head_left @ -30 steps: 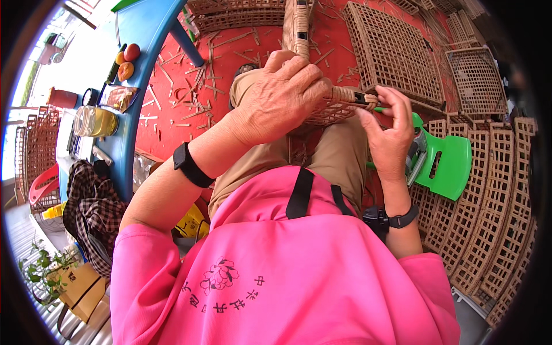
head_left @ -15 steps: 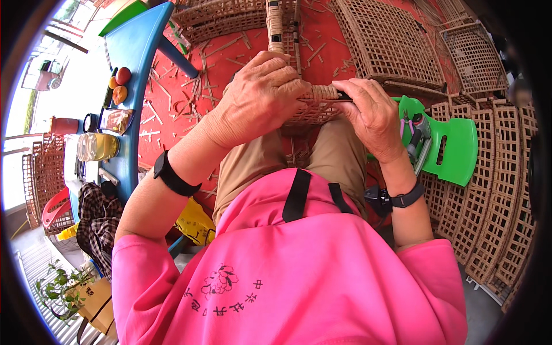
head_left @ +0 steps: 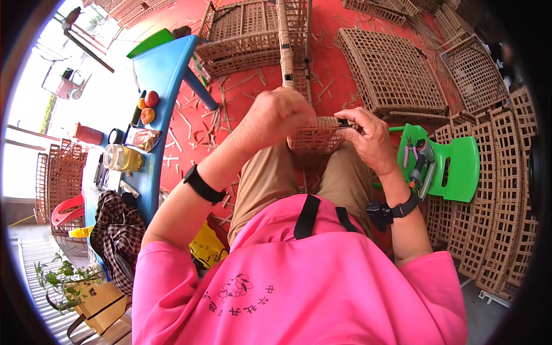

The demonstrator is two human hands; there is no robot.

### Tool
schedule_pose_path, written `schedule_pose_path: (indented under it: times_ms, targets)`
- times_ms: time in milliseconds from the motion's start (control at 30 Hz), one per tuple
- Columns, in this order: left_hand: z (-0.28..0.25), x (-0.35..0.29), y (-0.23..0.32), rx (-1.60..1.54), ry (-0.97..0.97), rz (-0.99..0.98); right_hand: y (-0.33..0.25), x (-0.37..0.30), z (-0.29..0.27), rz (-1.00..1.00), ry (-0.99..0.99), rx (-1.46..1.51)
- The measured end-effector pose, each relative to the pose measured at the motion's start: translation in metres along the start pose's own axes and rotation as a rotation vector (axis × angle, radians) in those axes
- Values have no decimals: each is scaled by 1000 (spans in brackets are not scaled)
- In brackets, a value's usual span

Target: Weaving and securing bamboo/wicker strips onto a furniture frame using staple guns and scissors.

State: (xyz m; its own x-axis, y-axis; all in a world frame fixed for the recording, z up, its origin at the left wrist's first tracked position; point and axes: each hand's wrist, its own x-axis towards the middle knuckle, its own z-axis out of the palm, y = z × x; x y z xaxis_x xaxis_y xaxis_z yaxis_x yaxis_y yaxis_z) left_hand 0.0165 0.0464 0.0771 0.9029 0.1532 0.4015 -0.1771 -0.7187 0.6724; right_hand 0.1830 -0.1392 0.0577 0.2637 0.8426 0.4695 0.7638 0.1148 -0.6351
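Two hands at one basket

The basket sits between the thighs, at 9 o'clock from the right hand, whose thumb and fingers pinch its rim. The left hand, blurred, curls at the rim's 11 o'clock; its grip cannot be told. From the basket, one jar of yellow liquid stands at 9, three fruits beyond it; one chair bearing tools, at 3.

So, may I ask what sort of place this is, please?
Probably a basket-weaving workshop, though I cannot be certain. The right hand grips a woven piece, more lattice-woven pieces stand in a row at the right, and loose strips litter the red floor.
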Motion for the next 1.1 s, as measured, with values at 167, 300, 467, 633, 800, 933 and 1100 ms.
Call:
schedule_pose_path:
  times_ms: [167, 300, 467, 633, 800, 933, 1100]
  targets:
    - [-2, -17, -2, -490, 403, -430, -1, -14, 9, 137, 128, 146]
    - [12, -55, 3, -2, 429, -240, -10, -20, 13, -54, 290, -176]
    - [48, -78, 4, -455, 621, -511, -33, -12, 19, -150, 299, -383]
    - [48, -68, -8, -452, 607, -548, -44, 8, 39, -236, 83, -469]
    - [30, -54, -28, -365, 629, -511, -42, 16, 43, -222, 64, -457]
    - [15, -42, -59, -424, 597, -410, -44, 16, 43, -209, 68, -472]
    - [-14, -18, -93, -207, 452, -513, -47, 15, 42, -180, 82, -429]
